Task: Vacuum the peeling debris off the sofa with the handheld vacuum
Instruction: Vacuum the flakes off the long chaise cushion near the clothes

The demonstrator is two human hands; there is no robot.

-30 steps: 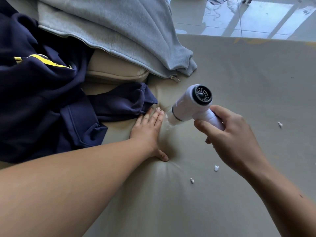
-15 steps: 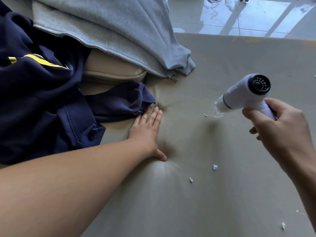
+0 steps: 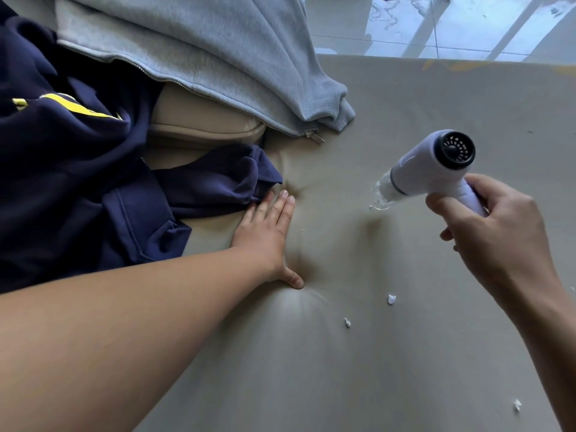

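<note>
My right hand (image 3: pixel 498 232) grips the handle of a white handheld vacuum (image 3: pixel 427 165). Its clear nozzle (image 3: pixel 381 194) points down-left, close above the beige sofa seat (image 3: pixel 311 369). A tiny white fleck (image 3: pixel 371 207) lies just by the nozzle tip. Two larger white flakes lie nearer me, one flake (image 3: pixel 391 298) and a second flake (image 3: pixel 347 322); another flake (image 3: pixel 517 404) sits at the lower right. My left hand (image 3: pixel 268 235) presses flat on the seat, fingers together, denting the cushion.
A navy garment with yellow stripes (image 3: pixel 71 169) covers the left of the sofa, touching my left fingers. A grey zip hoodie (image 3: pixel 202 54) lies over a beige cushion (image 3: pixel 202 126) behind it. Shiny tiled floor (image 3: pixel 452 23) shows beyond the sofa's far edge.
My right hand carried the vacuum rightward, from beside my left fingers to open seat, then held nearly still with the nozzle lowered a little. My left hand stayed planted.
</note>
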